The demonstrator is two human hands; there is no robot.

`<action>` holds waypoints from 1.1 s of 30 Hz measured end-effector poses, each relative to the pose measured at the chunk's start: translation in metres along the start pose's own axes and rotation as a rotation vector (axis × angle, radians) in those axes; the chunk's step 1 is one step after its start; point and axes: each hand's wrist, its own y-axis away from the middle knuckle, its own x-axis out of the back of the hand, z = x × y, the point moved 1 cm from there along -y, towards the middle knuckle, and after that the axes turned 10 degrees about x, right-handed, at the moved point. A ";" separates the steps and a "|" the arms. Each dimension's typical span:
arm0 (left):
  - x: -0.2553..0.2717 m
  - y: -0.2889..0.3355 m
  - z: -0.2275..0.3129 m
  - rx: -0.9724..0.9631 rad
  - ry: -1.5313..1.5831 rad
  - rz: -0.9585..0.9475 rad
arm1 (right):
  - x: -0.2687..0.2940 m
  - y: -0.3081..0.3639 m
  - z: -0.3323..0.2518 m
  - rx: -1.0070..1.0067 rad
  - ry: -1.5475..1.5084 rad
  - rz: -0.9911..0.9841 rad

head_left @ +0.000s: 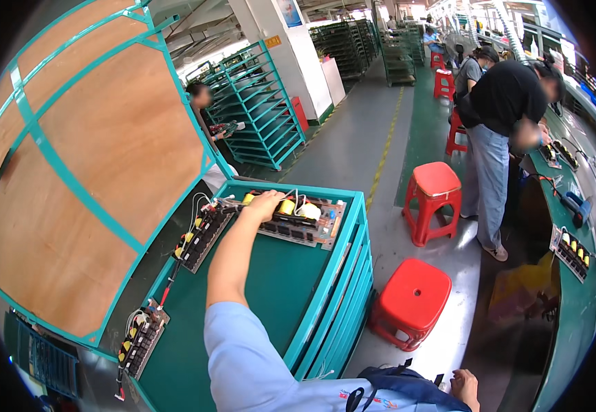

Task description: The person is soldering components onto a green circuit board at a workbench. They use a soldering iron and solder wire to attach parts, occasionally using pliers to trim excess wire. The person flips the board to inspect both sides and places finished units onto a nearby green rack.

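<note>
My left hand (265, 205) reaches to the far side of a green cart shelf (270, 275). Its fingers close over a circuit board (305, 237) that carries yellow coils, black parts and white wires. The fingertips are partly hidden among the parts. Along the shelf's left side lie a second circuit board (205, 240) and, nearer to me, a third one (143, 343), both with yellow coils and loose wires. Low at the right, my right hand (464, 388) hangs beside my body with its fingers curled, and nothing shows in them.
A wooden panel in a green frame (112, 137) rises at the left. Red stools (414, 299) stand right of the cart. A person in black (504, 96) bends over the workbench (569, 237) at the right. Another person (201, 99) is beside a green rack (256, 103).
</note>
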 end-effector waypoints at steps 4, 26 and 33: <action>-0.015 -0.024 0.004 -0.002 -0.036 0.012 | 0.020 -0.008 -0.023 -0.004 -0.018 -0.080; 0.026 -0.047 0.054 0.364 -0.002 0.486 | 0.093 0.003 0.077 0.019 0.214 0.028; 0.082 -0.064 0.362 -0.298 -0.007 0.469 | 0.171 0.048 0.149 -0.075 0.171 0.140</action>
